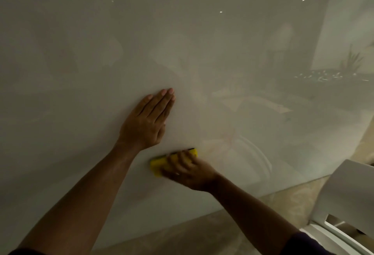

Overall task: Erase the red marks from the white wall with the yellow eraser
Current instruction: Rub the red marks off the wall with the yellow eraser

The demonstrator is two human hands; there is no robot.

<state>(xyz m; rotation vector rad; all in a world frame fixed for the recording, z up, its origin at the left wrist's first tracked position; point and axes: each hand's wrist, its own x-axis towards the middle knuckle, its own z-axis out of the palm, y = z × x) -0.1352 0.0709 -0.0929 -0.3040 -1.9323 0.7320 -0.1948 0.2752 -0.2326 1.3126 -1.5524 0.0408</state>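
My right hand grips the yellow eraser and presses it flat against the glossy white wall, low and a little right of centre. The hand is motion-blurred. My left hand lies flat on the wall just above the eraser, fingers together and pointing up to the right, holding nothing. Faint reddish smears remain on the wall just right of the eraser, pale and smudged.
The wall mirrors ceiling lights and room furniture. A beige tiled floor runs along the wall's base. A white chair stands at the lower right, close to my right forearm.
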